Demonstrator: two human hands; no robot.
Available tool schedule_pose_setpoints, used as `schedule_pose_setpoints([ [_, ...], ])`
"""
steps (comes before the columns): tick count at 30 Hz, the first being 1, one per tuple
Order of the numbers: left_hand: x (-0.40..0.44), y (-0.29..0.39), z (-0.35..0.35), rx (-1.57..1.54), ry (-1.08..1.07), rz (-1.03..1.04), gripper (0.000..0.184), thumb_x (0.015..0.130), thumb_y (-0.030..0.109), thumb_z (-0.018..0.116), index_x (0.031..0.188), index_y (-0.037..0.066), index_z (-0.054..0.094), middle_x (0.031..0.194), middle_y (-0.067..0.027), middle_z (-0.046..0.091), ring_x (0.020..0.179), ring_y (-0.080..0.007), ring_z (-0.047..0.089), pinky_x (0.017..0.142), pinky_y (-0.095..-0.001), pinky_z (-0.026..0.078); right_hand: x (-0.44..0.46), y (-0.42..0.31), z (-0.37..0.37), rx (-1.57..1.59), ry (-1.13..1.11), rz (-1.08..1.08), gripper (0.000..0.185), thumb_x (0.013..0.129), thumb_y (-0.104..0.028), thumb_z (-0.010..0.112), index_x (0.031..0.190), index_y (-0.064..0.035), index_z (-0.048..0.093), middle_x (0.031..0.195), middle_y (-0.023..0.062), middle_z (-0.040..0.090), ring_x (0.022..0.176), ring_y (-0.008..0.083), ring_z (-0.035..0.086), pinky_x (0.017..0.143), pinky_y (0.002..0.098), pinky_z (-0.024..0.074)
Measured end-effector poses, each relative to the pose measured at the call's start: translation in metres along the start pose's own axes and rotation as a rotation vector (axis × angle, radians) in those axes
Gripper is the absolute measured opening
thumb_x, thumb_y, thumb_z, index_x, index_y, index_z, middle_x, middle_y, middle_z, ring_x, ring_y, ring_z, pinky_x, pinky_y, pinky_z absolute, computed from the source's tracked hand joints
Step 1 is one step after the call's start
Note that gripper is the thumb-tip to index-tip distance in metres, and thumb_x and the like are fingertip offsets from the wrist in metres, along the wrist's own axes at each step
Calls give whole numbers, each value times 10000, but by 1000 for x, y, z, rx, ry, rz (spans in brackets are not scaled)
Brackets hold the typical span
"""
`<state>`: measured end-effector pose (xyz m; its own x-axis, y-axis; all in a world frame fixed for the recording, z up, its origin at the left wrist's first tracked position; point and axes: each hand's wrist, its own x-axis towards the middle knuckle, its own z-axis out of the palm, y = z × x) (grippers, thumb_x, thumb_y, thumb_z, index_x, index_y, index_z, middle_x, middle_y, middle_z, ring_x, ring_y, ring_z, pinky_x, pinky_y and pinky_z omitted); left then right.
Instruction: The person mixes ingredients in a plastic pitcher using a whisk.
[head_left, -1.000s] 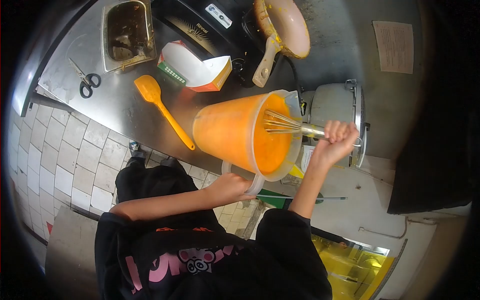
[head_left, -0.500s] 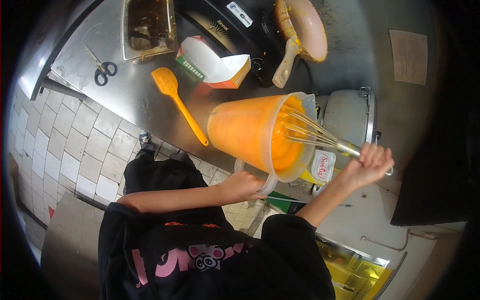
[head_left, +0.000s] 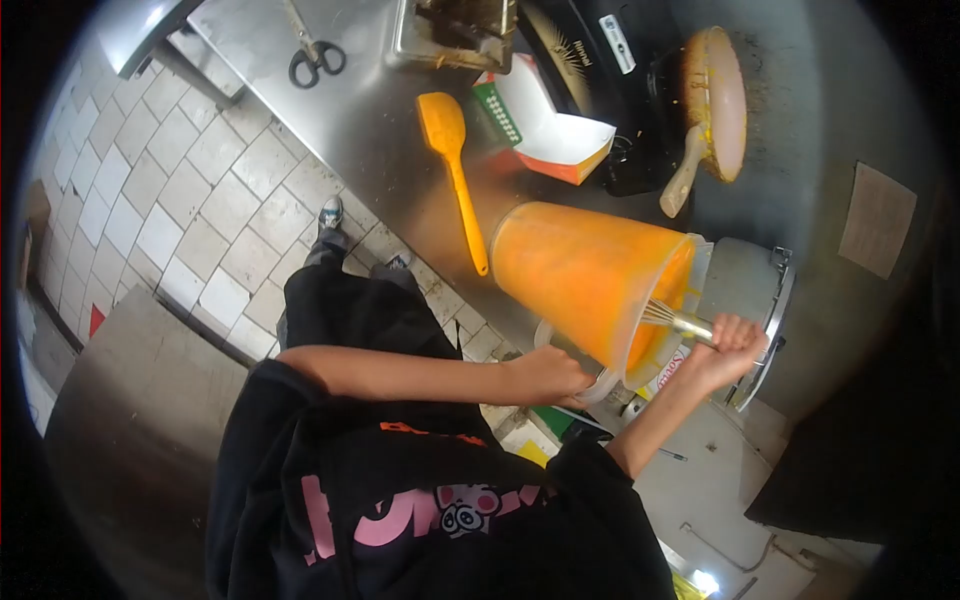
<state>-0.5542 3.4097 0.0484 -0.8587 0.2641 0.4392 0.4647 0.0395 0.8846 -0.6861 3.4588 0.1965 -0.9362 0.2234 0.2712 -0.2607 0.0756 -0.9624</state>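
My left hand [head_left: 552, 378] is closed round the handle of a large translucent pitcher [head_left: 585, 275] full of orange liquid. In my right hand [head_left: 733, 350] is the metal handle of a whisk [head_left: 684, 322], gripped in a fist at the pitcher's mouth. The whisk's wires reach down inside the rim, and their lower ends are hidden by the pitcher wall. An orange spatula [head_left: 455, 180] lies on the steel counter beside the pitcher's base.
On the counter are scissors [head_left: 318, 62], a metal pan [head_left: 452, 50] with brown residue and an open cardboard box [head_left: 550, 130]. A frying pan [head_left: 725, 105] sits on the black stove [head_left: 640, 120]. Behind the pitcher stands a lidded grey pot [head_left: 745, 290].
The whisk has gone deeper into the pitcher, with less of its wires showing. The camera view has turned, so the counter things appear farther right.
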Motion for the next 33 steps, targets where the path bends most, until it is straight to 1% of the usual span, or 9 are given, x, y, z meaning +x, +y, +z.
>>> schedule_pose_setpoints([
  [11, 0, -4, 2, -8, 29, 13, 284, 704, 311, 593, 744, 35, 535, 553, -148, 542, 563, -311, 566, 514, -385, 451, 9, -20, 0, -111, 6, -113, 291, 815, -139, 429, 570, -137, 273, 479, -35, 185, 399, 67, 178, 362, 228, 166],
  [12, -2, -2, 4, -13, 26, 15, 287, 705, 314, 594, 740, 36, 536, 556, -148, 543, 566, -310, 567, 516, -382, 451, 8, -28, -1, 37, -14, -63, 324, 802, -89, 428, 545, -136, 237, 441, -40, 185, 388, 53, 181, 374, 209, 188],
  [15, -2, 1, 1, -48, 26, -5, 313, 665, 336, 633, 698, 37, 546, 586, -132, 563, 615, -308, 581, 538, -384, 456, -19, -2, 13, -73, -122, 49, 321, 798, -88, 433, 543, -134, 243, 438, -43, 180, 383, 57, 167, 377, 205, 183],
  [19, -3, 3, 1, -31, -22, -47, 312, 669, 331, 631, 690, 33, 542, 600, -136, 565, 625, -309, 578, 548, -386, 452, 6, -22, -9, 56, 21, -142, 310, 793, -100, 452, 548, -125, 263, 458, -39, 212, 393, 61, 161, 377, 213, 178],
  [20, -3, 3, 2, -50, 5, -28, 310, 672, 330, 628, 686, 32, 542, 601, -136, 566, 621, -311, 576, 548, -388, 451, -5, -2, -2, -91, 63, -174, 325, 791, -104, 459, 546, -136, 248, 473, -38, 211, 399, 62, 161, 378, 210, 175],
  [23, 1, 3, -4, -48, -16, -25, 305, 680, 328, 621, 688, 33, 542, 603, -135, 566, 619, -316, 573, 549, -393, 450, -1, -11, -10, -63, -33, -9, 336, 790, -107, 463, 546, -143, 235, 476, -38, 197, 399, 62, 163, 378, 214, 181],
  [24, 0, 4, -6, -46, -57, -61, 301, 684, 327, 617, 695, 35, 543, 604, -133, 567, 621, -318, 572, 550, -396, 450, 7, -22, -13, -43, 27, -101, 339, 794, -103, 456, 546, -143, 229, 475, -38, 192, 400, 63, 160, 370, 218, 178],
  [29, 0, 3, -2, -44, -59, -33, 299, 687, 330, 612, 711, 39, 549, 605, -141, 566, 622, -321, 571, 555, -401, 451, -13, -5, -3, 41, -73, -5, 351, 801, -99, 445, 526, -144, 232, 446, -41, 191, 380, 60, 153, 352, 211, 166],
  [33, 1, 3, -7, -58, -86, -35, 314, 706, 319, 594, 768, 18, 532, 615, -159, 559, 632, -318, 570, 566, -398, 449, 11, -25, -18, 11, 65, -99, 316, 805, -107, 457, 553, -127, 268, 450, -36, 212, 379, 64, 159, 350, 223, 179],
])
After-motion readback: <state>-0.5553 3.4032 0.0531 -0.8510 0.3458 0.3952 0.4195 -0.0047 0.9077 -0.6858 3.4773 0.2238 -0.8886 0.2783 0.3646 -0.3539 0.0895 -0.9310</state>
